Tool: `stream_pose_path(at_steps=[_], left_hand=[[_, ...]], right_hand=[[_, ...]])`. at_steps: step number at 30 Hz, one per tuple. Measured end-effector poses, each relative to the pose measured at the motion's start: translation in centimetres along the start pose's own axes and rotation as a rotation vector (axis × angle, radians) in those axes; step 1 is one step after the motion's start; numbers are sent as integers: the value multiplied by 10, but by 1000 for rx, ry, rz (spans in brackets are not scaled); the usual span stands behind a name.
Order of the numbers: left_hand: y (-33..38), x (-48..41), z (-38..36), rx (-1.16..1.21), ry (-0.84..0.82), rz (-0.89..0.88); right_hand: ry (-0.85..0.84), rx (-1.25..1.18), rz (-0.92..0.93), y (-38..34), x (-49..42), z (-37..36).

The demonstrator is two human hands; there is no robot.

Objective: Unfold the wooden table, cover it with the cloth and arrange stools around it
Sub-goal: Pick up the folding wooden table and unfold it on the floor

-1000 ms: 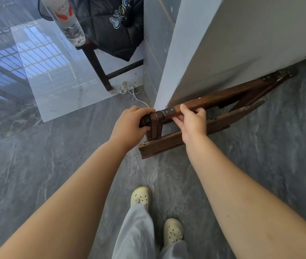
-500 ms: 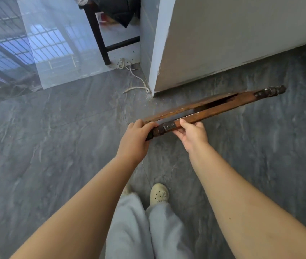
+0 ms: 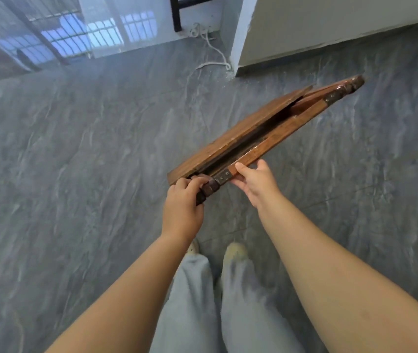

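The folded wooden table point(image 3: 248, 133) is dark brown, with metal brackets on its leg frame. I hold it edge-up in the air over the grey floor, its far end pointing up and to the right. My left hand point(image 3: 182, 205) grips the near corner at the dark end of a leg. My right hand point(image 3: 256, 182) holds the leg rail just beyond the metal bracket. A narrow gap shows between the tabletop and the folded legs. No cloth and no stools are in view.
A white wall corner point(image 3: 236, 42) stands at the upper right, with a white cord point(image 3: 210, 52) trailing on the floor beside it. A dark furniture leg point(image 3: 176, 14) is at the top. Glossy floor tile point(image 3: 101, 26) reflects a window. My legs and shoes point(image 3: 233, 250) are below.
The table has come away from the wall and out over the open floor, and it has tilted so more of its top face shows. Both hands keep their grip.
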State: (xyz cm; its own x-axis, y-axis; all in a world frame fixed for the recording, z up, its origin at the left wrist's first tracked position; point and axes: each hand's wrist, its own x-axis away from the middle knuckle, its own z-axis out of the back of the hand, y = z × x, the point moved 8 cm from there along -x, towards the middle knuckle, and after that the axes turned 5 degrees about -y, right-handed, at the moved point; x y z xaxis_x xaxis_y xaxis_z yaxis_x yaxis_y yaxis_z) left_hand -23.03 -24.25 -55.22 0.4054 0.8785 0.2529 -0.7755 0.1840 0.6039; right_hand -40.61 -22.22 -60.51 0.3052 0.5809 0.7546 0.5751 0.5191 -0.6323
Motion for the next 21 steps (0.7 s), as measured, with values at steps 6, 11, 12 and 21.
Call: stream_pose_path(at_steps=[6,11,12,21], left_hand=[[-36,126,-18,44,108,132],[-54,230,-45,52,170,287],[-57,251,-50,70,179,312],[-81,400,-69,258,272,571]], right_hand=[[-98,155,-15,86,63,2],[-184,295,-53,148,127,9],[-205,317,-48,160,138,10],[-318,661,-69,247,226,-2]])
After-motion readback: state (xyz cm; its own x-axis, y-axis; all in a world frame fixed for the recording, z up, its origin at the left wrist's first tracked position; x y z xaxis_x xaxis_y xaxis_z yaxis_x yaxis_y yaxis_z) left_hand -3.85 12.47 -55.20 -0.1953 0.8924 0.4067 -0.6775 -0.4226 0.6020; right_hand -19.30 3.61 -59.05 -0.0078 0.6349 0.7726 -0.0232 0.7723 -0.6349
